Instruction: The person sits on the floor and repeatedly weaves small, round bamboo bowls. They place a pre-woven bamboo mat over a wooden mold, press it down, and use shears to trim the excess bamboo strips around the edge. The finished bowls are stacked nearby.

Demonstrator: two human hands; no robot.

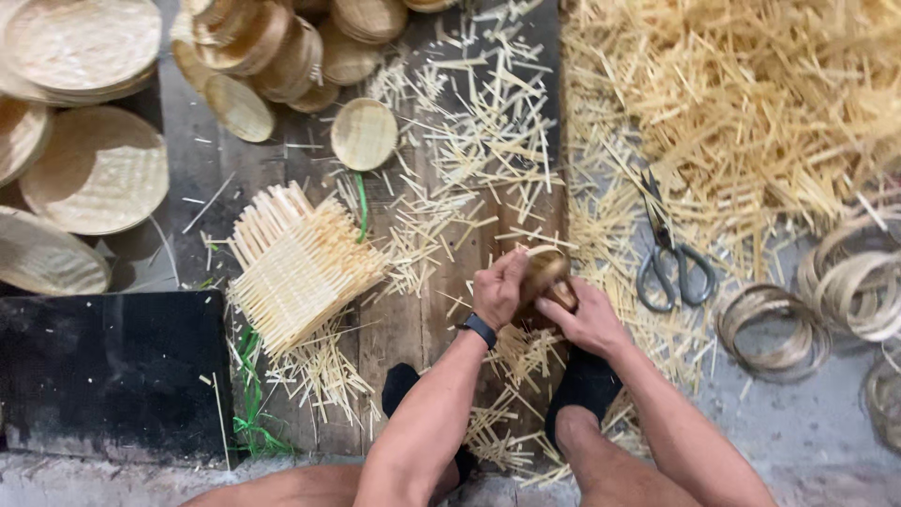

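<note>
My left hand [497, 286] and my right hand [587, 319] meet over a wooden board, both gripping a small round woven bamboo piece [544, 272] that stands tilted on its edge between them. A dark watch sits on my left wrist. To the left, a stack of flat woven bamboo mats [298, 263] with loose strip ends lies on the board. Cut bamboo strips [488, 141] litter the board around the hands. My feet in dark socks rest below the hands.
Grey-handled scissors [671, 253] lie right of the hands. A big heap of bamboo strips [751, 103] fills the upper right. Coiled bamboo rings [774, 329] sit at right. Finished round woven trays [94, 169] pile at upper left; a black slab [113, 371] lies at left.
</note>
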